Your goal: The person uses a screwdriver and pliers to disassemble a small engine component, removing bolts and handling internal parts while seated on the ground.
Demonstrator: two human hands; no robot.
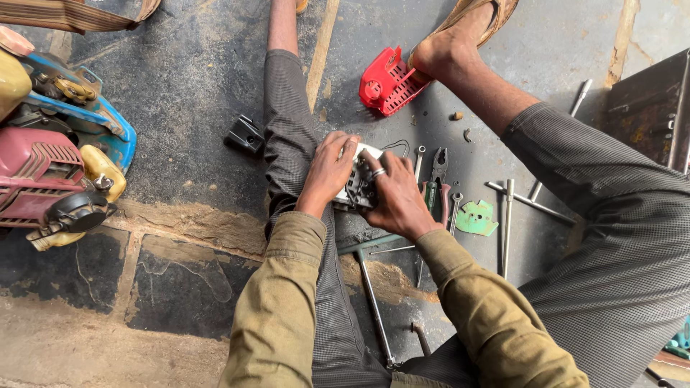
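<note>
Seated on the stone floor (180,165), legs spread, with a small grey-and-white engine part (357,188) braced against the left leg (291,136) just above floor level. Left hand (327,172) clasped over the part's near-left side, fingers curled onto its top edge. Right hand (394,197) gripping the part from the right, fingers bent over its dark centre, ring on one finger. Thin black wire (397,146) looping out from behind the part.

Laid out on the floor just right of the hands: pliers (438,176) with red-and-green grips, open-end spanners (419,162), a green gasket-like plate (476,218), several long metal rods (507,223). Red plastic cover (388,82) resting against the right foot (460,43). Small black block (246,135) left of the left leg. Stripped machine with red, yellow and blue housings (57,158) at far left.

Hazards, as judged:
- Slipping of the part off the leg, given no bench or vice beneath; likely cause, uneven pressure from either hand.
- Pinching or snagging of the wire under the right-hand fingers.
- Loss of small loose fasteners (457,115) near the foot, easily kicked or rolled into the floor joints.
- Catching of the ring on sharp edges of the part.
- Rolling of the rods under a shifting knee.
</note>
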